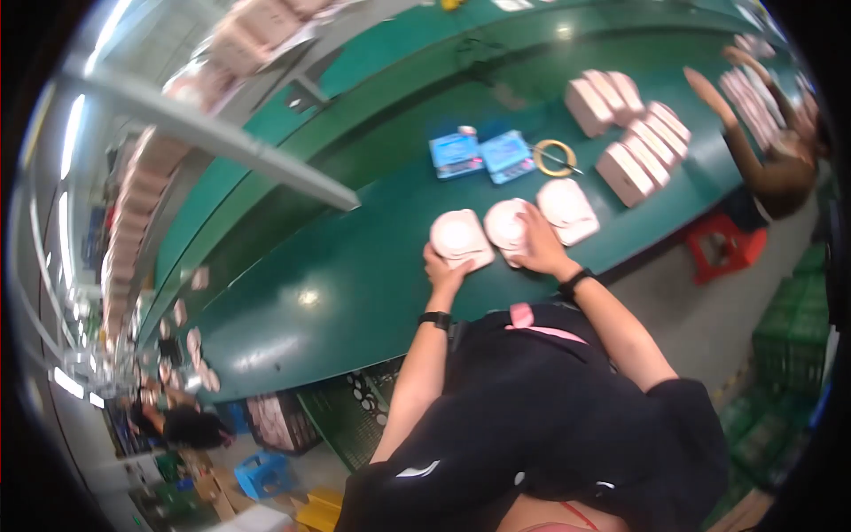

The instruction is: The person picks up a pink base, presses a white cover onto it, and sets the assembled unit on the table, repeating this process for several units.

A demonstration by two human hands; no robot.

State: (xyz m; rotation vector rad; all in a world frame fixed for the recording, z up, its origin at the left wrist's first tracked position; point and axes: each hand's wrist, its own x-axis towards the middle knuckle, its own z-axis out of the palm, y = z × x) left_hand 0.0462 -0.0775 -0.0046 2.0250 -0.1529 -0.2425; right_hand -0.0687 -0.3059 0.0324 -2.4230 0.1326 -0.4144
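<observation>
Three pale pink plastic housings, each with a round raised disc on its face, lie in a row on the green worktable (355, 306) in front of me. My left hand (445, 273) curls around the lower left edge of the left housing (459, 234). Over the right side of the middle housing (504, 223) lies my right hand (542, 248), its fingers bent round that edge and hiding part of it. The right housing (567, 209) sits just beyond my right hand, with nothing holding it.
Two blue boxes (456, 155) and a yellow tape ring (555, 157) lie behind the row. Several pink housings (628, 168) stand stacked at the back right, near a co-worker's arm (722, 102). A grey metal beam (239, 142) crosses the left; a red stool (722, 248) stands right.
</observation>
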